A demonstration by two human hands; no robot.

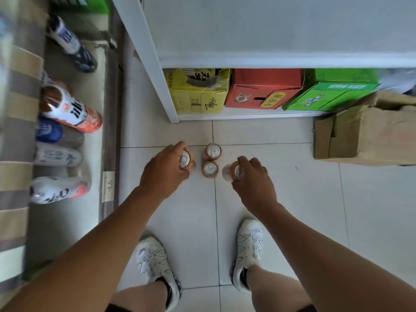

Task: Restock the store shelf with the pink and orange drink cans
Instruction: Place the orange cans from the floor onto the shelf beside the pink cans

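Head view: left hand grasps can, right hand grasps another can; open tiled floor rightward.

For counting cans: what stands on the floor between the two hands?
In the head view, two upright orange cans stand between left hand and right hand.

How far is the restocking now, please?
Done: several cans already lie on the left shelf. In hand: the left hand and right hand each grip one orange can. Left: two orange cans stand on the floor.
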